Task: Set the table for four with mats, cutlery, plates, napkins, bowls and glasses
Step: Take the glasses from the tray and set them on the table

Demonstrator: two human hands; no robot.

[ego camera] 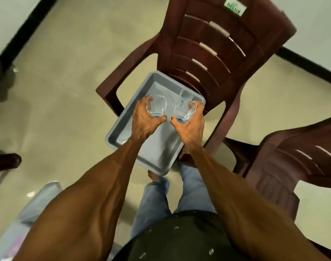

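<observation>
Two clear glasses are held above a grey tray [123, 142], one in each hand. The left hand [144, 123] grips the left glass [156, 106] with fingers curled round its far side and the thumb wrapped across its near side. The right hand [189, 127] grips the right glass [185, 111] in the same manner, thumb on the left side, fingers round the right side. Both glasses have squarish, rounded rims. Their long axes run roughly upright but lean, so the open mouths point up and toward the far side, and the bases, each showing a blue mark, sit low near the thumbs. The glasses are just beside each other; the thumbs are close together between them, and contact between them cannot be determined.

One more clear glass item [187, 94] lies in the far right corner of the tray, partly hidden behind the right glass; its orientation cannot be determined.

The tray rests on the seat of a dark brown plastic chair [217, 59], its long axis running from near right to far left, with its near end overhanging the seat edge. A second brown chair [292, 166] stands at the right. The floor [66, 91] is pale tile. Blue jeans [157, 200] and a bare foot [153, 176] are visible below the tray.
</observation>
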